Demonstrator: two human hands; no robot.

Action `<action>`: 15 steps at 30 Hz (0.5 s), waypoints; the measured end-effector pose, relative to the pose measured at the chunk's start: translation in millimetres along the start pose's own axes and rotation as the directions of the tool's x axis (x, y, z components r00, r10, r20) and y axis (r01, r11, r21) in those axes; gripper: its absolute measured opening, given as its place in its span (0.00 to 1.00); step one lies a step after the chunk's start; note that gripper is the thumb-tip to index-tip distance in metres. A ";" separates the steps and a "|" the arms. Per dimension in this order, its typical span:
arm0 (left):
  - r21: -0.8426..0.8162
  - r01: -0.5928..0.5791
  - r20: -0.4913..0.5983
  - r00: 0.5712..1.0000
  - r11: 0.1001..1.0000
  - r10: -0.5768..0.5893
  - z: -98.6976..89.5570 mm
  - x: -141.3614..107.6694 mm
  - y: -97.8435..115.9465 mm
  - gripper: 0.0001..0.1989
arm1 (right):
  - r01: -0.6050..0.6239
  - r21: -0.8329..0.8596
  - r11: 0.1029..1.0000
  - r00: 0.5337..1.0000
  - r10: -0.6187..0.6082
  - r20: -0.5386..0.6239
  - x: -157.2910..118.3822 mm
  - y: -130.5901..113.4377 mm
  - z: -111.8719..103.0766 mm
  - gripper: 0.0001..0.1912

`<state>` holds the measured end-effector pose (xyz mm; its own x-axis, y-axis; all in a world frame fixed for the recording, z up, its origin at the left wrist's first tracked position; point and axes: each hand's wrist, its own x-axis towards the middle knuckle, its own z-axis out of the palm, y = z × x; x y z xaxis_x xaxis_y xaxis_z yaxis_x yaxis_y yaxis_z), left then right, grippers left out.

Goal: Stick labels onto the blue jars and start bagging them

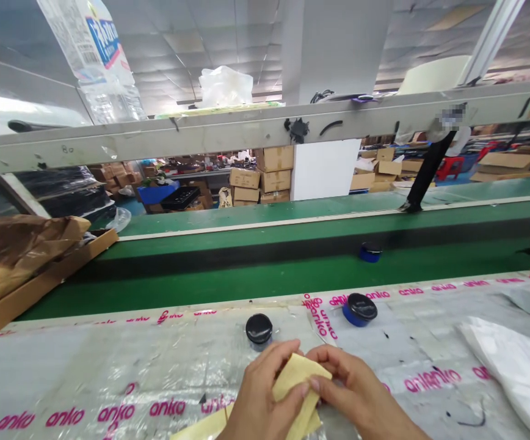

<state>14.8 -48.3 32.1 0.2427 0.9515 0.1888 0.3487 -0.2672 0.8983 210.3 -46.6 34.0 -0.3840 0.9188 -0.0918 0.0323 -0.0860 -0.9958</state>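
In the head view, a folded piece of pale yellow cloth [298, 374] is held between my two hands above the table. My left hand [267, 391] is closed on its left side, with the thumb across the front. The fingers and thumb of my right hand [352, 385] pinch its right edge. Whether anything is wrapped inside the cloth is hidden. Another yellow piece [203, 425] lies partly under my left wrist. Just beyond my hands sits a small round black-topped piece [259, 330]. Farther right is a similar piece with a blue side [359, 310].
A green conveyor belt [228, 278] runs behind the taped tabletop [63, 366], carrying another blue-and-black round piece [370, 252]. A cardboard tray [49, 278] stands at left, a white bag [512, 366] at right. A metal rail [228, 137] crosses above, holding a water bottle [104, 61].
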 end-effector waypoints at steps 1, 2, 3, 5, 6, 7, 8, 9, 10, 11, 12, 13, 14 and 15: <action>-0.111 0.080 0.018 0.997 0.991 -0.079 1.2 0.4 -2.8 0.21 | -0.017 0.066 0.998 1.000 0.017 0.002 0.5 1.7 1.3 0.15; -0.211 0.149 0.025 0.989 0.966 -0.147 2.2 1.1 -6.0 0.20 | -0.032 0.106 0.994 0.999 0.032 0.000 1.3 3.3 2.2 0.16; -0.295 0.201 0.022 0.979 0.934 -0.204 3.0 2.1 -9.1 0.20 | -0.043 0.116 0.992 0.999 0.045 -0.007 2.2 4.4 2.9 0.17; -0.391 0.265 0.004 0.958 0.881 -0.286 3.9 4.1 -14.1 0.21 | -0.036 0.049 0.998 0.998 0.038 -0.045 4.1 4.0 3.3 0.17; -0.408 0.277 -0.005 0.952 0.870 -0.306 4.1 4.9 -15.5 0.21 | -0.023 -0.013 1.000 0.997 0.022 -0.072 4.8 2.4 3.2 0.15; -0.414 0.283 -0.012 0.949 0.865 -0.316 4.1 5.6 -16.1 0.22 | -0.009 -0.074 0.997 0.995 0.002 -0.098 5.3 0.1 3.1 0.14; -0.413 0.287 -0.015 0.947 0.864 -0.321 3.9 6.1 -15.8 0.21 | 0.003 -0.124 0.992 0.992 -0.018 -0.123 5.6 -2.7 3.0 0.14; -0.408 0.288 -0.014 0.947 0.866 -0.321 3.5 6.4 -14.8 0.21 | 0.011 -0.161 0.987 0.989 -0.035 -0.143 5.6 -5.7 2.9 0.13; -0.399 0.288 -0.013 0.947 0.870 -0.320 3.1 6.5 -13.3 0.20 | 0.020 -0.182 0.983 0.987 -0.048 -0.154 5.4 -8.7 2.9 0.14; -0.385 0.288 -0.010 0.949 0.876 -0.316 2.5 6.6 -11.5 0.19 | 0.026 -0.192 0.981 0.987 -0.056 -0.152 5.1 -11.4 2.9 0.13; -0.368 0.290 -0.005 0.950 0.883 -0.314 1.9 6.6 -9.7 0.19 | 0.033 -0.196 0.980 0.988 -0.061 -0.141 4.7 -13.8 3.0 0.12; -0.350 0.292 0.002 0.951 0.890 -0.311 1.2 6.7 -8.0 0.18 | 0.041 -0.199 0.979 0.990 -0.067 -0.128 4.3 -15.8 2.9 0.12; -0.331 0.293 0.010 0.952 0.897 -0.307 0.6 6.7 -6.6 0.17 | 0.046 -0.202 0.978 0.991 -0.070 -0.112 4.1 -17.4 2.8 0.11; -0.314 0.293 0.018 0.953 0.903 -0.303 -0.1 6.6 -5.5 0.17 | 0.046 -0.203 0.978 0.993 -0.067 -0.098 4.1 -18.6 2.7 0.10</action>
<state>14.5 -40.5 28.4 0.1415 0.9849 -0.0997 0.1021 0.0857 0.9911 205.6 -42.3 52.2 -0.2929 0.9558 -0.0245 0.2013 0.0366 -0.9788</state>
